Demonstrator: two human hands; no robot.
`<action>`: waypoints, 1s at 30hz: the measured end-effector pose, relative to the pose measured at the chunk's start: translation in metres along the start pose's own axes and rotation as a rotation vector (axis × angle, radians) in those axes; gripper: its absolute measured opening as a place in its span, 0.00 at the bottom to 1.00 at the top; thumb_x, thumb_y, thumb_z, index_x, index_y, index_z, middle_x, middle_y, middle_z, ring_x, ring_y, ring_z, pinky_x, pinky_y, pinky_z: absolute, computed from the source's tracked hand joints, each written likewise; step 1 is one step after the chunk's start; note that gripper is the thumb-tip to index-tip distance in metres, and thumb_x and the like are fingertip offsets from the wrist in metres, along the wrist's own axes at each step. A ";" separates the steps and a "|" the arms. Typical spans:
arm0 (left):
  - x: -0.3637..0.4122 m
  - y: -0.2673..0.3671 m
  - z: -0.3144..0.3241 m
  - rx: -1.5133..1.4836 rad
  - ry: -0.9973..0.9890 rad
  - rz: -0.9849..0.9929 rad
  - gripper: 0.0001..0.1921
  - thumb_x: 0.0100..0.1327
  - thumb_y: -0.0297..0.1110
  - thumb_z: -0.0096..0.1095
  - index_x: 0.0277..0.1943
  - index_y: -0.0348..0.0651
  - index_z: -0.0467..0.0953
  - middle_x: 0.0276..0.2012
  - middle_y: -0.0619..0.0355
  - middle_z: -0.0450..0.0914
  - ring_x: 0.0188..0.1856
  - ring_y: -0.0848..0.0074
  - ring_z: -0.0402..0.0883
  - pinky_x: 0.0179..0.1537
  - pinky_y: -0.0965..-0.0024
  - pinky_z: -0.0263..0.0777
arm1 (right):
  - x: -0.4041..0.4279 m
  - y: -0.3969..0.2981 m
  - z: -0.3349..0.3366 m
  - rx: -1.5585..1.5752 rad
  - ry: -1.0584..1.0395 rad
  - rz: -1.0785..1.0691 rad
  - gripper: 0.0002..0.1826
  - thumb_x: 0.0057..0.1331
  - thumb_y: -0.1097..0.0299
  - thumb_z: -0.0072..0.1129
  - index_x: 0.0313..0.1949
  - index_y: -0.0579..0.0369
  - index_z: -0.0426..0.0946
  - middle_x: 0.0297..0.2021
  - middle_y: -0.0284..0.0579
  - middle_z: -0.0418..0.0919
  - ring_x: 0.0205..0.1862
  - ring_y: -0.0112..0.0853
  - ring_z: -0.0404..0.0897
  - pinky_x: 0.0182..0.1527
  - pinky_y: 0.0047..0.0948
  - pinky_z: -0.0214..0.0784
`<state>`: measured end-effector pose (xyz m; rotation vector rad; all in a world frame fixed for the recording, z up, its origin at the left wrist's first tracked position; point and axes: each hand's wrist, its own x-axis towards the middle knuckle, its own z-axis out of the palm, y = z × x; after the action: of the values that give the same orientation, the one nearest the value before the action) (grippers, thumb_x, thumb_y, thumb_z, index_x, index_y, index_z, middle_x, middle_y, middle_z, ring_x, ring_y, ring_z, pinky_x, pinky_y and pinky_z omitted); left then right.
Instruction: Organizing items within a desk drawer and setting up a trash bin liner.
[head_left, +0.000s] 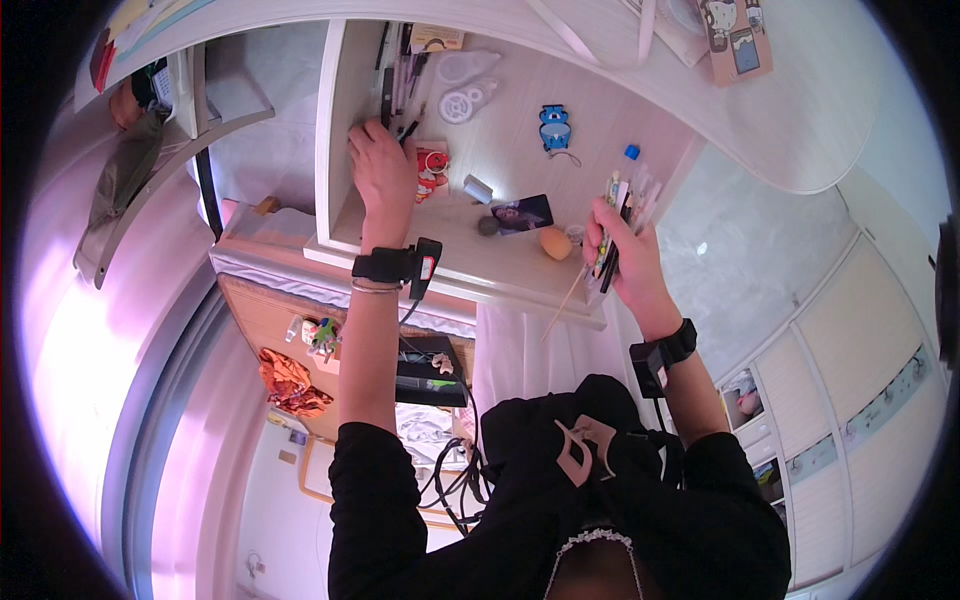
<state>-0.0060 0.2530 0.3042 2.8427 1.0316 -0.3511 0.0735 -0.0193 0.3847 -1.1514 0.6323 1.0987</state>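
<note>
My right hand (636, 262) is closed around a bundle of pens (616, 244) at the right side of an open drawer (517, 165). A thin wooden stick (562, 306) pokes out below that fist. At the drawer's left wall is my left hand (381, 169), fingers bent downward and their tips hidden. A black pen (409, 132) lies by its thumb; whether the fingers grip anything is unclear. Just right of this hand sits a red cartoon figure (430, 176) on a card. Further pens (405, 71) lie along the left wall, beyond the hand.
Two correction-tape dispensers (466, 101), a blue cartoon charm (555, 129), a grey block (478, 189), a picture card (523, 214) and an orange egg-shaped item (555, 243) lie in the drawer. The desk top (795, 127) overhangs its far side. Black cables (469, 480) hang beside my body.
</note>
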 end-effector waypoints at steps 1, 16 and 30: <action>0.000 -0.001 0.002 -0.067 -0.006 -0.018 0.23 0.51 0.33 0.66 0.47 0.34 0.64 0.44 0.43 0.68 0.48 0.50 0.71 0.47 0.56 0.70 | 0.000 0.001 0.000 -0.002 0.001 -0.001 0.10 0.64 0.62 0.56 0.32 0.54 0.69 0.19 0.34 0.71 0.18 0.23 0.71 0.20 0.21 0.63; -0.031 0.019 0.002 -0.409 -0.208 0.166 0.11 0.53 0.34 0.63 0.37 0.39 0.75 0.35 0.51 0.78 0.41 0.57 0.75 0.42 0.59 0.70 | -0.001 0.005 0.001 -0.021 -0.018 -0.014 0.10 0.64 0.61 0.56 0.33 0.54 0.71 0.18 0.33 0.70 0.18 0.22 0.71 0.19 0.21 0.62; -0.035 0.062 -0.019 -0.718 -0.199 0.101 0.11 0.53 0.32 0.63 0.39 0.39 0.77 0.34 0.50 0.77 0.37 0.59 0.76 0.44 0.61 0.70 | -0.006 0.002 0.000 -0.075 0.031 -0.013 0.08 0.65 0.63 0.54 0.34 0.53 0.68 0.19 0.34 0.69 0.19 0.23 0.70 0.19 0.22 0.60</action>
<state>0.0115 0.1870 0.3323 2.1550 0.7662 -0.1928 0.0699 -0.0212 0.3890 -1.2377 0.6113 1.1035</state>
